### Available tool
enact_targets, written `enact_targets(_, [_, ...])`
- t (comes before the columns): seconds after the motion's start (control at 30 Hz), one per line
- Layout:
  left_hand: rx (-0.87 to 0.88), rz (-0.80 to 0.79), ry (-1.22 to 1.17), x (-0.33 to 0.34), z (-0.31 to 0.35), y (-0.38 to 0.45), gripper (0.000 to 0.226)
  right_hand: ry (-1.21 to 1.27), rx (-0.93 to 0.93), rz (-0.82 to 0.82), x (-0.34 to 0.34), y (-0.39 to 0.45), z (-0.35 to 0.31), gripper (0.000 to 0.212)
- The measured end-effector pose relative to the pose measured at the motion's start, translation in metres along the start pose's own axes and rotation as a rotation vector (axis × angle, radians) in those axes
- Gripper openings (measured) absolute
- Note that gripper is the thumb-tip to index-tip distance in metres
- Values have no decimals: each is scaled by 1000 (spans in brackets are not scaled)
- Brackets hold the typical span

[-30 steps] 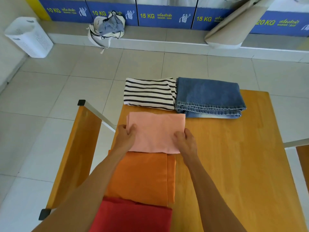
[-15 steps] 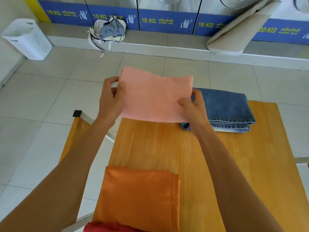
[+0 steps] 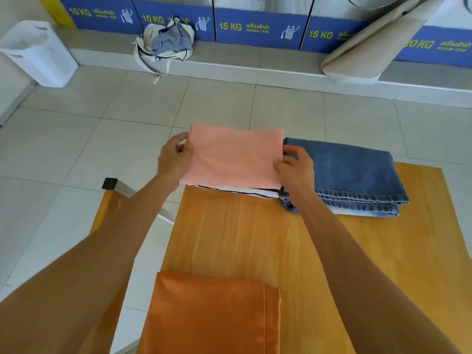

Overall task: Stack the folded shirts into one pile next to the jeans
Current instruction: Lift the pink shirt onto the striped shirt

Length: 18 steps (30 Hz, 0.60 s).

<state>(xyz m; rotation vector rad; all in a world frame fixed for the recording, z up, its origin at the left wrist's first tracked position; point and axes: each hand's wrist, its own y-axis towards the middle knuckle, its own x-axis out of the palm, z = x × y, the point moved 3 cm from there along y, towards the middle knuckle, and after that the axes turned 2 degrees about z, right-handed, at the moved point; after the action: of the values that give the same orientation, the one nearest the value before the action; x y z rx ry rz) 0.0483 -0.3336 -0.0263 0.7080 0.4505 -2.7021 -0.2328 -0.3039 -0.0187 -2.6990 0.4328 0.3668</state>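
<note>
A folded pink shirt [image 3: 233, 155] lies over the striped shirt [image 3: 245, 191] at the far end of the wooden table [image 3: 255, 238]; only the striped shirt's near edge shows beneath it. My left hand [image 3: 173, 159] grips the pink shirt's left edge and my right hand [image 3: 293, 169] grips its right edge. Folded blue jeans [image 3: 352, 175] lie directly to the right, touching my right hand. A folded orange shirt [image 3: 214, 312] rests at the table's near left.
A wooden chair back [image 3: 109, 198] stands left of the table. On the tiled floor beyond are a white laundry basket [image 3: 38, 54], a cloth bag [image 3: 166, 44] and a beige open washer door [image 3: 370, 49] by the row of washing machines.
I lifted the pink shirt off the table's middle, carried it forward and lowered it onto the striped shirt beside the jeans. The view shifted, and the red shirt dropped out of frame.
</note>
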Motion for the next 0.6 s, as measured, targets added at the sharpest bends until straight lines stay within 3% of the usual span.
enact_targets(0.13, [98, 32, -106, -2, 14, 7, 33, 103, -75, 62, -4, -5, -5, 31])
enact_targets(0.33, [-121, -4, -12, 13, -7, 10, 36, -77, 14, 165, -1, -6, 12, 26])
enact_targets(0.5, [-49, 93, -147, 4, 2, 10, 30, -30, -28, 195, -5, -6, 5, 27])
enact_targets(0.6, [-102, 63, -48, 5, -11, 2, 32, -77, -19, 185, -2, -10, 12, 26])
